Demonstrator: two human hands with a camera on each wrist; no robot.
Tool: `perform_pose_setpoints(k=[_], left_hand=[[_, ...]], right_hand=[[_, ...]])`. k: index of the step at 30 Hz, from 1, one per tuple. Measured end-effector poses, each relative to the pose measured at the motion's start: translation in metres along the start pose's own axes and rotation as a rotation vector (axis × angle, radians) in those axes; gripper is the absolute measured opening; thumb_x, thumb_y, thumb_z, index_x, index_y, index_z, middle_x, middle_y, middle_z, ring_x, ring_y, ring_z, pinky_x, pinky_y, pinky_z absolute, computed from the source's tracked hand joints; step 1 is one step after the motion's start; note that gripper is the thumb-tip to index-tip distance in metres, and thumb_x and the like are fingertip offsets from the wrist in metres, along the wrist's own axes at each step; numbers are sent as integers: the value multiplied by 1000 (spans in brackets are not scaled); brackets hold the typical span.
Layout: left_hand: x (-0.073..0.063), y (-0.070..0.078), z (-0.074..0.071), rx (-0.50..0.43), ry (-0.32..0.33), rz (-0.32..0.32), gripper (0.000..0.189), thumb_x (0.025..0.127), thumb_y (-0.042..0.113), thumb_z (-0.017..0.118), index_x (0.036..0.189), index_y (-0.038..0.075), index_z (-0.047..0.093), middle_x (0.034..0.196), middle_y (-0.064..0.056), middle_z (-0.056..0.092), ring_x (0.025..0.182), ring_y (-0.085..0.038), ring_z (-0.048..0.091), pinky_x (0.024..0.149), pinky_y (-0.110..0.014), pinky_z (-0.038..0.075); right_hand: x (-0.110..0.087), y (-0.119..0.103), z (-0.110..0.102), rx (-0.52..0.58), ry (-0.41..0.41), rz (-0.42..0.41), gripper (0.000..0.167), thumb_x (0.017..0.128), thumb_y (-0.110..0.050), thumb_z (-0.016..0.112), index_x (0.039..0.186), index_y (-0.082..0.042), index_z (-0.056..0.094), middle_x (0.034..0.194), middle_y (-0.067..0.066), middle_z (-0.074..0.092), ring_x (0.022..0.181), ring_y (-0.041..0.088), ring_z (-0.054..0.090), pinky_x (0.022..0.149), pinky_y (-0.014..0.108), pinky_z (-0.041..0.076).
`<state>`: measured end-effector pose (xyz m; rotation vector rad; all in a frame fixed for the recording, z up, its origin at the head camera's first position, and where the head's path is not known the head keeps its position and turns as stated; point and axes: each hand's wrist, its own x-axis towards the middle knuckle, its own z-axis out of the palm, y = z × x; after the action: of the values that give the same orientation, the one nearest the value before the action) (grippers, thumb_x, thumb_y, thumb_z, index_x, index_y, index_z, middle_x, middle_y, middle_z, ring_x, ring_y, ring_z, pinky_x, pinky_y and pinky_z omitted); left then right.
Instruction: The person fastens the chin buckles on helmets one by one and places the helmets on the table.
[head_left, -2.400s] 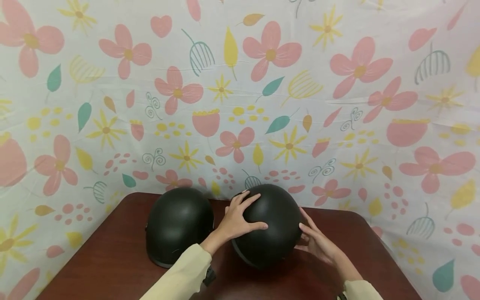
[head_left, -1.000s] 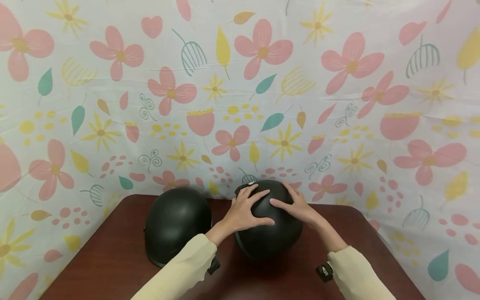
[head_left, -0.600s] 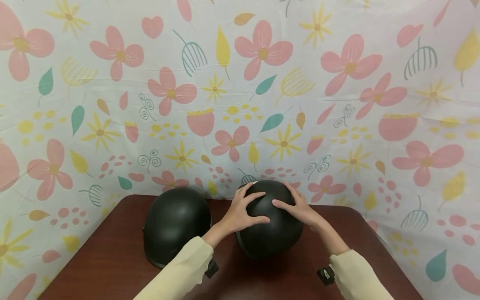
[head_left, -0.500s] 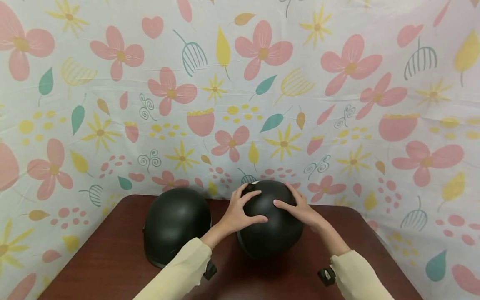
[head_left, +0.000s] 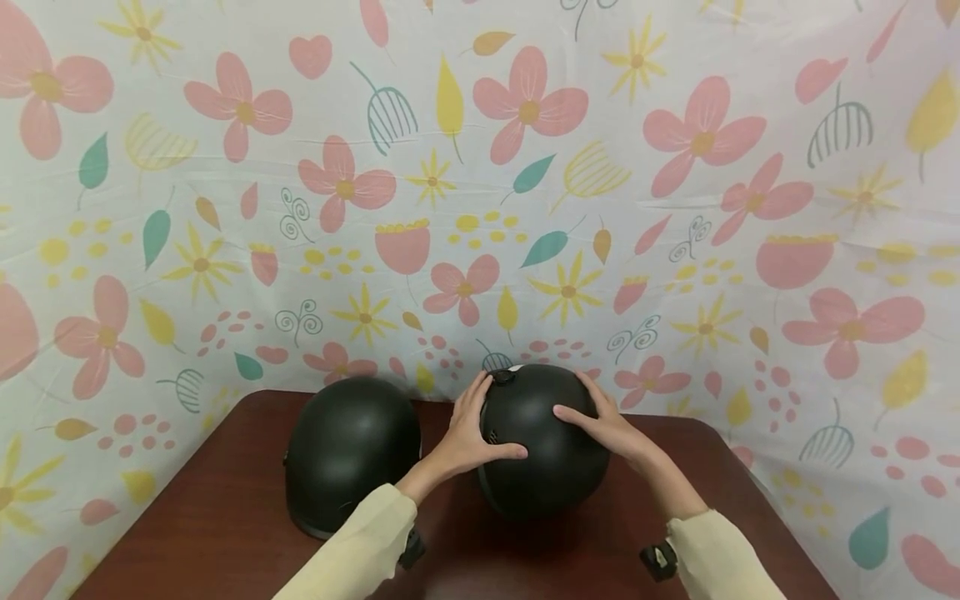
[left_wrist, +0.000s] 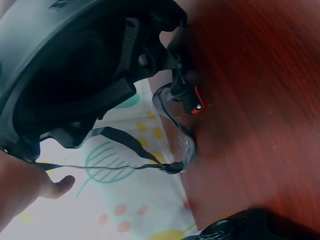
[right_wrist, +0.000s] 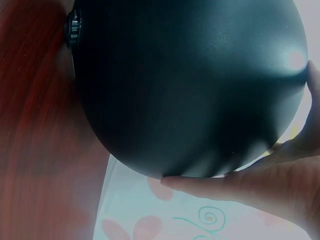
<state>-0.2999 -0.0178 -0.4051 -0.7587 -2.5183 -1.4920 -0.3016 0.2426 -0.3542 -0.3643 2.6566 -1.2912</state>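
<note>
Here's the black helmet I'm watching, the right-hand one (head_left: 551,467), tilted toward the right of the table, both hands on it. My worry is slip: the shell is smooth and round, so if one palm eases off first, I'd expect it to roll out of the other. Then there's the strap (left_wrist: 125,141), dangling in a loop from the underside with a red-edged buckle (left_wrist: 195,102) by the tabletop; it runs close to the left fingers and could snag, or get trapped under the rim.

Orientation now: the hollow faces left and downward, crown leaning up to the right. From my seat the outline is nearly round, so I can't call its long axis, or which end is front.

Moving out, the left hand (head_left: 463,442) grasps the rim side, thumb across the shell; the right hand (head_left: 615,429) clasps the upper right, fingers over the far side. Just left, the second helmet (head_left: 352,454) sits crown-up on the table (head_left: 202,508); a careless swing that way would knock it.
</note>
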Motion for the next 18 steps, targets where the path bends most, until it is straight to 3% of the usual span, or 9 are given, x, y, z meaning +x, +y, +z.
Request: perform_pose_setpoints(k=[4, 13, 18], left_hand=[[1, -5, 4, -44, 5, 20, 127, 66, 76, 72, 159, 17, 8, 166, 1, -4, 151, -39, 0, 111, -72, 19], [0, -5, 11, -128, 43, 35, 120, 68, 70, 74, 158, 24, 10, 166, 3, -5, 151, -40, 3, 110, -73, 19], [1, -2, 12, -243, 33, 19, 117, 71, 62, 78, 158, 25, 9, 166, 4, -8, 152, -34, 7, 112, -69, 20]], right_hand=[[0, 2, 0, 24, 8, 10, 95, 92, -57, 55, 158, -24, -4, 163, 22, -6, 147, 50, 6, 109, 71, 23], [-2, 3, 2, 37, 23, 64, 93, 92, -58, 54, 158, -30, -6, 163, 20, -9, 147, 49, 4, 109, 71, 22], [-2, 5, 5, 74, 30, 58, 93, 92, -57, 55, 158, -30, -6, 163, 19, -12, 148, 49, 3, 109, 71, 23]])
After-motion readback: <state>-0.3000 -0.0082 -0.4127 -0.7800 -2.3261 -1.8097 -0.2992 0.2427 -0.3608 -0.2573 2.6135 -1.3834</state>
